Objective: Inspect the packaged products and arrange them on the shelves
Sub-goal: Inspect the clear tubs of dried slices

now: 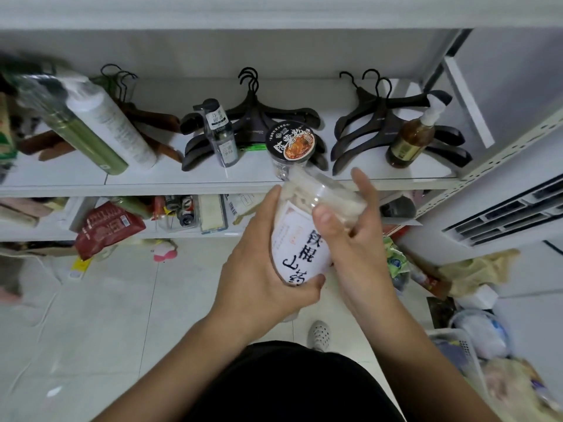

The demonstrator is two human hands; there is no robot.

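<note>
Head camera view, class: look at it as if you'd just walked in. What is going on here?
A person at a white shelf holds a clear, white-labelled jar tilted in both hands. The left hand cups its labelled part; the right hand wraps its clear end. The jar is not yet on the shelf, where a black-lidded tub, dark hangers and a brown pump bottle sit.

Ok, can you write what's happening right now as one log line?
step: inspecting | left hand: holds jar | right hand: grips jar's clear end | jar: tilted, in front of shelf, not yet on it
</note>
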